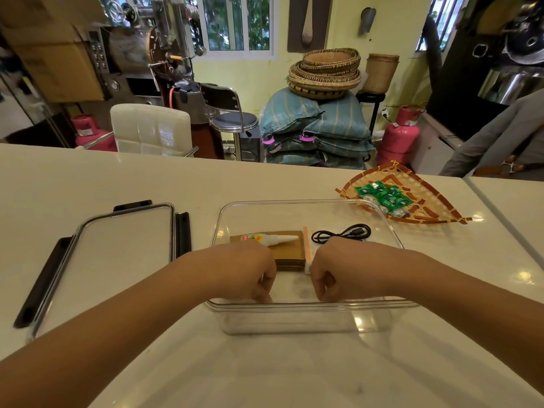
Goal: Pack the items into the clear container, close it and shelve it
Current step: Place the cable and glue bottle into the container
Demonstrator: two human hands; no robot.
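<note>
The clear container (294, 203) stands open on the white counter in front of me. Inside lie a stack of brown cardboard (290, 253), a white glue bottle (269, 239) on top of it, an orange-and-white strip (306, 245) and a coiled black cable (341, 233). My left hand (250, 272) and my right hand (338, 269) reach over the near wall. Both have their fingers curled down, with the fingertips against the inside of the near rim. No loose item shows in either hand. The clear lid (123, 254) with black latches lies flat to the left.
A woven fan-shaped tray (435, 219) with several green packets (379, 195) sits at the back right of the counter. A person in grey (500, 136) stands beyond the right corner. Behind the counter are chairs, sacks, baskets and pink gas cylinders.
</note>
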